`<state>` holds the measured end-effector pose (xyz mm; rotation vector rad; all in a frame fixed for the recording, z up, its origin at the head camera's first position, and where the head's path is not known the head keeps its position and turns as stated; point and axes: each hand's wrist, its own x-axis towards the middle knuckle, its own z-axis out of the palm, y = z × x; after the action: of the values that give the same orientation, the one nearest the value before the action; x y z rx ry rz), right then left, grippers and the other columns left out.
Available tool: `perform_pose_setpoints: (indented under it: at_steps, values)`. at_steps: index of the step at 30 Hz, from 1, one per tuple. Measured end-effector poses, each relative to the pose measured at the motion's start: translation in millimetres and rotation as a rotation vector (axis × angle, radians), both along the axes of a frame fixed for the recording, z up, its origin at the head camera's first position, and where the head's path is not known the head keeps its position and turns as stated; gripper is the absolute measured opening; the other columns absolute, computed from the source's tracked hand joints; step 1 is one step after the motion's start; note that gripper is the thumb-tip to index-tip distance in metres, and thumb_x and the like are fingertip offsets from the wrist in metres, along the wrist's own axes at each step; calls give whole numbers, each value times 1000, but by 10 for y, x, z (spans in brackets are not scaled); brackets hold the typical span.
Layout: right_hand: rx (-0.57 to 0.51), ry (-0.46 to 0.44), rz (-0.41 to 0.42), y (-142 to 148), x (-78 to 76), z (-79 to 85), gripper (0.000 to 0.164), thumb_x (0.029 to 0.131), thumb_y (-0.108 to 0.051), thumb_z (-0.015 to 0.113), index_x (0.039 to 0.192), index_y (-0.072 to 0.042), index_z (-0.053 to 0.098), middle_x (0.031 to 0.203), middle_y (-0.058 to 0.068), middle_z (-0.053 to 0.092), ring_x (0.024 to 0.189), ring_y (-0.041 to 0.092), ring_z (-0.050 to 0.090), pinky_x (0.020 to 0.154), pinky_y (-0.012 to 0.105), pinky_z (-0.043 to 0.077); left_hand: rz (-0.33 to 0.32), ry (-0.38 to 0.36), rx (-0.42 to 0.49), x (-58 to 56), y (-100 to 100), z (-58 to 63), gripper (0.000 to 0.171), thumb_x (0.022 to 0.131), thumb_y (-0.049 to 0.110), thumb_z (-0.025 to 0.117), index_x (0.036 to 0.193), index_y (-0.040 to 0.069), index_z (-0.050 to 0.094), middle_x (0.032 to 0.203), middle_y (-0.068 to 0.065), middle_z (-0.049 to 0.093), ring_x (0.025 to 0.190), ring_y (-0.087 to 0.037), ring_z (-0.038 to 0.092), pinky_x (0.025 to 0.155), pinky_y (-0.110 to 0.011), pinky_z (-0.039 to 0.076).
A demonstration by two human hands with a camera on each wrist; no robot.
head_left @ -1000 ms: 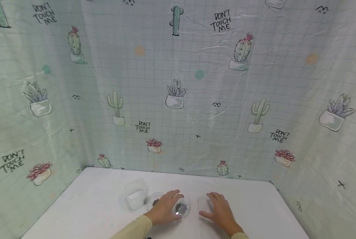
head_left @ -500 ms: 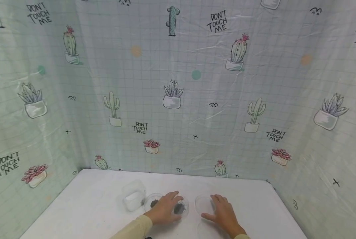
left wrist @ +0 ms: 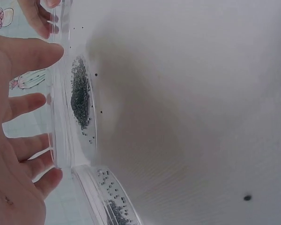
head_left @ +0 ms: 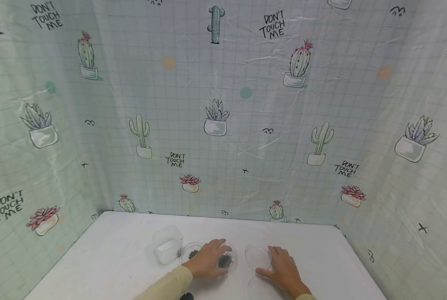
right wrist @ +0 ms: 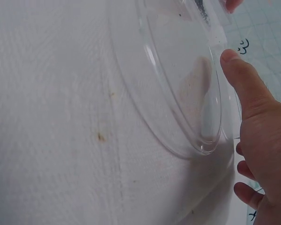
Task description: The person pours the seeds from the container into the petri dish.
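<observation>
My left hand (head_left: 207, 260) spans a clear round petri dish (head_left: 234, 259) with dark granules in it, thumb at its near side and fingers at its far side. In the left wrist view, fingertips meet the clear rim (left wrist: 58, 131), and the granules (left wrist: 80, 98) lie in a heap. Partly under that forearm's side sits a second petri dish (head_left: 186, 255), also with dark granules. My right hand (head_left: 283, 268), fingers loosely bent, is beside a clear round dish or lid (head_left: 257, 257). In the right wrist view its thumb stands apart from the clear plastic (right wrist: 178, 93).
A translucent plastic container (head_left: 167, 243) stands on the white table (head_left: 126, 250) at the left. Another clear round piece (head_left: 259, 287) lies nearer, by the right wrist. A small black object (head_left: 187, 296) shows at the bottom edge. A cactus-print sheet (head_left: 223, 158) surrounds the table.
My right hand has drawn slightly to the right, off the clear round piece, which now shows more fully. My left hand stays at the granule dish. The head view has shifted slightly.
</observation>
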<state>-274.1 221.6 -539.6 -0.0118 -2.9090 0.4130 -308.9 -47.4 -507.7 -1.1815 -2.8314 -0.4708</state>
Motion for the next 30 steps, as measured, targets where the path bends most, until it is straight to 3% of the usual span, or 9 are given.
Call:
perform_pose_setpoints:
  at_steps: [9, 15, 22, 30]
  values:
    - [-23, -35, -11, 13, -5, -12, 98, 56, -73, 64, 123, -3, 53, 121, 14, 56, 110, 32, 50, 94, 53, 43, 35, -45, -1, 0, 10, -27, 53, 78, 47, 62, 127, 30, 48, 140, -9, 41, 128, -29, 41, 102, -51, 39]
    - [-53, -33, -9, 11, -4, -12, 96, 57, -71, 66, 123, -3, 53, 121, 14, 55, 110, 32, 50, 95, 53, 43, 55, -53, -5, 4, 8, -35, 58, 79, 49, 61, 131, 28, 45, 143, -9, 36, 130, -29, 38, 104, -51, 37]
    - [-63, -26, -11, -15, -10, -16, 93, 59, -69, 66, 123, -4, 53, 121, 13, 55, 111, 31, 50, 95, 53, 43, 30, 77, 25, 21, -79, 23, 62, 78, 49, 62, 131, 20, 46, 141, -13, 38, 128, -30, 39, 101, -52, 40]
    - [-90, -23, -13, -36, -16, -6, 89, 59, -67, 67, 122, -5, 54, 120, 12, 55, 111, 32, 51, 95, 53, 43, 58, 193, 89, 36, -152, 47, 54, 80, 42, 63, 126, 18, 50, 137, -11, 43, 127, -29, 41, 99, -50, 42]
